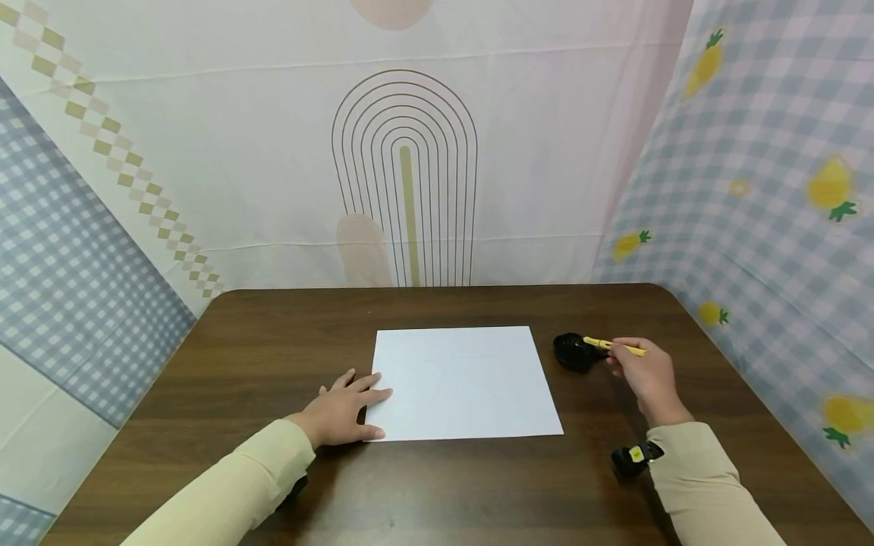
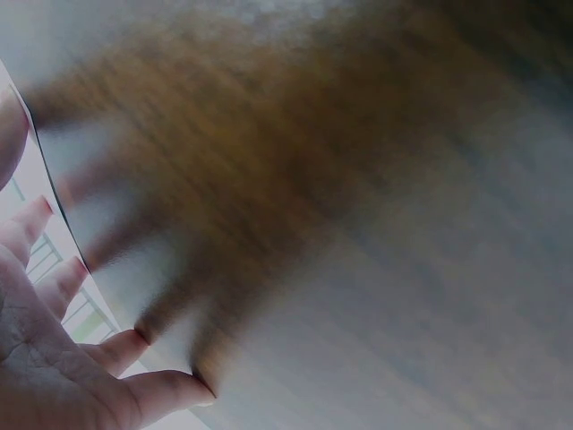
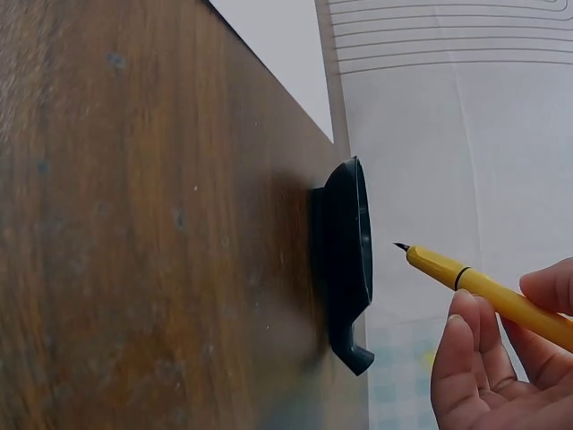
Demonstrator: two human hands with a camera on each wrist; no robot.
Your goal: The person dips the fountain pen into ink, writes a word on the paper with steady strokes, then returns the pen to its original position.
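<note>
A white sheet of paper [image 1: 471, 387] lies on the brown table. My left hand [image 1: 339, 415] rests at its left edge with the fingers spread, fingertips and thumb over the paper; the left wrist view shows these fingers [image 2: 63, 282] stretched out along the edge. In my right hand [image 1: 649, 379] I pinch a yellow pen [image 3: 439, 265] between thumb and fingers. Its dark, pointed nib [image 3: 401, 245] faces a small black dish [image 3: 342, 242] with a short handle, which stands right of the paper. The nib is over the dish in the head view and apart from its rim in the right wrist view.
The wooden tabletop [image 1: 464, 493] stretches around the paper, with rounded far corners. A patterned white cloth [image 1: 546, 152] hangs behind it, and blue checked cloth [image 1: 771, 189] hangs at the sides. A small black device [image 1: 631, 457] is strapped at my right wrist.
</note>
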